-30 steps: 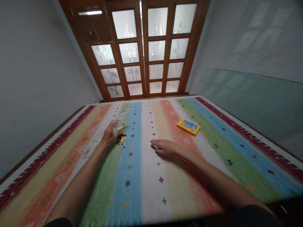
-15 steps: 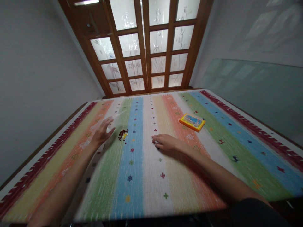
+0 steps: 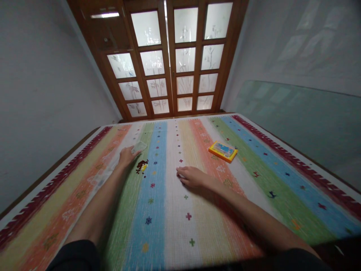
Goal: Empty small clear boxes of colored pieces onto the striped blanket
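Observation:
My left hand reaches out over the striped rug and closes its fingers on a small clear plastic bag. Just right of that hand lies a little heap of dark red and yellow small pieces. My right hand rests palm down on the white stripe near the middle, fingers together, holding nothing that I can see. A flat yellow box with a blue picture lies on the rug to the right, beyond my right hand.
The rug covers the floor between a grey wall on the left and a leaning glass sheet on the right. Wooden doors with frosted panes close off the far end.
My left hand swung left away from the heap, then came back forward and took hold of the clear bag. The right hand stayed resting in place.

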The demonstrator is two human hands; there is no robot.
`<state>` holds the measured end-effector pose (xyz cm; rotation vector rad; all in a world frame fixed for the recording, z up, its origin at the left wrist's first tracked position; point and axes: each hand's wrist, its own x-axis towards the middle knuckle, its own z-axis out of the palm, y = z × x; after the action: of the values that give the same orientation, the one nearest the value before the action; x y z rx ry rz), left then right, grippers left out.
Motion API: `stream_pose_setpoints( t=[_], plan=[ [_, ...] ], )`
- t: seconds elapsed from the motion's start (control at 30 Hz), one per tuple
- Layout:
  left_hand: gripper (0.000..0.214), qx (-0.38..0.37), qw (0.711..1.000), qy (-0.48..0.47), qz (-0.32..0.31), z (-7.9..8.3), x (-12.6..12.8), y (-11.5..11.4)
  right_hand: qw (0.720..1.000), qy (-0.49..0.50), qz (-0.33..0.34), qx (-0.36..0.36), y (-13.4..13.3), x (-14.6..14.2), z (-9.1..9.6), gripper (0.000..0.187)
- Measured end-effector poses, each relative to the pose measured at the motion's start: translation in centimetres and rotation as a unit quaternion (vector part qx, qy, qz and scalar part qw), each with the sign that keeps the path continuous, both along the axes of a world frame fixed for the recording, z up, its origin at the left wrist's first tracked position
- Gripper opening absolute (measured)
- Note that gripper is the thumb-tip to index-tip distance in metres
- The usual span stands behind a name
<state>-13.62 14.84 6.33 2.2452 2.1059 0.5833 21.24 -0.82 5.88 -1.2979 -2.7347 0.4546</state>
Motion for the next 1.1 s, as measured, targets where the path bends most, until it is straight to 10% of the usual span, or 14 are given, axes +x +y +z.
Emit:
stream_pose_setpoints(
  t=[0.67, 1.1],
  plan=[
    [0.026, 0.026, 0.988, 0.097, -0.117, -0.4, -0.7, -2.8, 0.999, 0.030, -0.015, 0.029, -0.6, -0.1, -0.4, 0.020],
    [0.079, -0.010, 0.977, -0.030, -0.209, -4.2, 1.2, -9.4, 1.000, 0.027, 0.001, 0.009, 0.0, 0.2, -0.7, 0.022]
  ],
)
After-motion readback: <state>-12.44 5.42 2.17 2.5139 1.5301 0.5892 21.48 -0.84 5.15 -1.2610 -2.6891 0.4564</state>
